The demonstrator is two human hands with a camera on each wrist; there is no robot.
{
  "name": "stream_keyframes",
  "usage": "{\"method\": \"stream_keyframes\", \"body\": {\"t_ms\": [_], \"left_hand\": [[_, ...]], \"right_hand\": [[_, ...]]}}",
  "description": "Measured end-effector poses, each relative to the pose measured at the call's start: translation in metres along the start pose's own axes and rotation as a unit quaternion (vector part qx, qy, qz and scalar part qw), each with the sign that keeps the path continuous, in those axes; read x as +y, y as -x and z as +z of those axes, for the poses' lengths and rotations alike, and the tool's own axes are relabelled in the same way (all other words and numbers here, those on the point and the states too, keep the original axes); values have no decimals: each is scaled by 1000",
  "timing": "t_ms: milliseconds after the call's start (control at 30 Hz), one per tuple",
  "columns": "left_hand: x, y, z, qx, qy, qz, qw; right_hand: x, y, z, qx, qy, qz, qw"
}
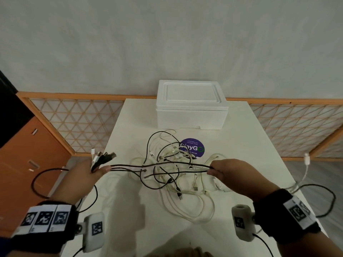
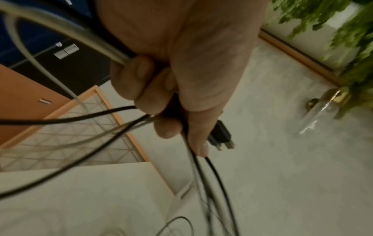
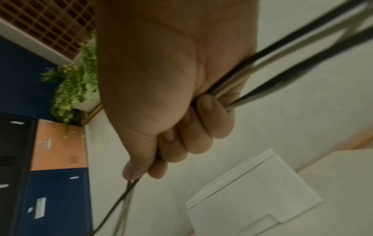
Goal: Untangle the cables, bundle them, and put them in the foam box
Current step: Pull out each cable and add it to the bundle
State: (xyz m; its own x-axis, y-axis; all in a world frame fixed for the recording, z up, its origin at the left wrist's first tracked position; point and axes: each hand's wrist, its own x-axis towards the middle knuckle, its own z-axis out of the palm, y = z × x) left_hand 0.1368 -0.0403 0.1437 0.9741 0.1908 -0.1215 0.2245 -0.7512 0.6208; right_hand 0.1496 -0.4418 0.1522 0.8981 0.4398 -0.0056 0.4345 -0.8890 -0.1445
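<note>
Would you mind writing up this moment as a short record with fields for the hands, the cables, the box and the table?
left hand: grips a fan of gathered plug ends, black and white
right hand: grips the same black cables farther along
held cables: stretched between both hands above the table
tangled pile: black and white cables, loose on the table
foam box: at the table's far edge, lid on
table: white, with a round purple sticker partly under the pile
</note>
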Motion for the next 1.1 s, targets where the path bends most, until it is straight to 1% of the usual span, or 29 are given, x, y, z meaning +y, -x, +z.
{"method": "stream_keyframes", "body": {"t_ms": [33, 100, 133, 167, 200, 233, 300, 333, 367, 400, 433, 467, 500, 533, 600, 667, 700, 733, 767, 833, 867, 1000, 1100], "left_hand": [[1, 0, 4, 1, -3, -5, 1000], [15, 5, 7, 35, -4, 18, 999], [25, 10, 7, 51, 17, 43, 998], [39, 17, 8, 59, 51, 77, 994], [53, 25, 9, 53, 84, 106, 989], [70, 34, 12, 30, 97, 136, 986], [98, 50, 22, -41, 62, 189, 979], [109, 55, 31, -76, 51, 210, 973], [113, 57, 40, -112, 48, 219, 968], [115, 59, 47, -133, 48, 226, 964], [112, 58, 54, -140, 53, 223, 963], [111, 58, 57, -129, 65, 207, 967], [107, 56, 60, -112, 79, 187, 973], [103, 54, 61, -102, 83, 176, 975], [101, 54, 56, -87, 68, 183, 977], [97, 52, 44, -63, 42, 183, 980], [92, 49, 38, -52, 41, 166, 984], [86, 46, 30, -36, 42, 153, 987], [77, 42, 23, -22, 39, 138, 990], [54, 33, 15, -12, 30, 104, 994], [45, 30, 13, -13, 30, 95, 995], [24, 22, 15, -22, 27, 70, 997], [12, 15, 10, 11, 17, 35, 999]], "right_hand": [[-5, -2, 1, 14, 31, -24, 999], [-14, -6, -2, 20, 65, -68, 995], [-19, -8, -6, 9, 68, -79, 995], [-27, -10, -9, 12, 74, -90, 993], [-37, -12, -14, 28, 67, -105, 992], [-48, -14, -20, 30, 56, -116, 991], [-68, -17, -26, -6, 45, -133, 990], [-75, -19, -26, -12, 35, -131, 991], [-81, -22, -28, -12, 27, -121, 992], [-86, -23, -30, 3, 19, -115, 993], [-88, -23, -30, 31, 0, -115, 993], [-90, -24, -30, 49, -17, -125, 991], [-92, -23, -30, 48, -25, -130, 990], [-94, -22, -30, 35, -34, -128, 991], [-95, -19, -27, -2, -65, -109, 992], [-85, -18, -26, -11, -118, -71, 990], [-76, -17, -25, -14, -133, -43, 990], [-66, -14, -23, -23, -130, -22, 991], [-55, -10, -21, -41, -99, -14, 994], [-38, -1, -14, -73, -20, -17, 997], [-35, 4, -12, -73, -2, -16, 997], [-39, 10, -3, -68, -12, -14, 998], [-23, 9, 8, -68, -62, 25, 995]]}}
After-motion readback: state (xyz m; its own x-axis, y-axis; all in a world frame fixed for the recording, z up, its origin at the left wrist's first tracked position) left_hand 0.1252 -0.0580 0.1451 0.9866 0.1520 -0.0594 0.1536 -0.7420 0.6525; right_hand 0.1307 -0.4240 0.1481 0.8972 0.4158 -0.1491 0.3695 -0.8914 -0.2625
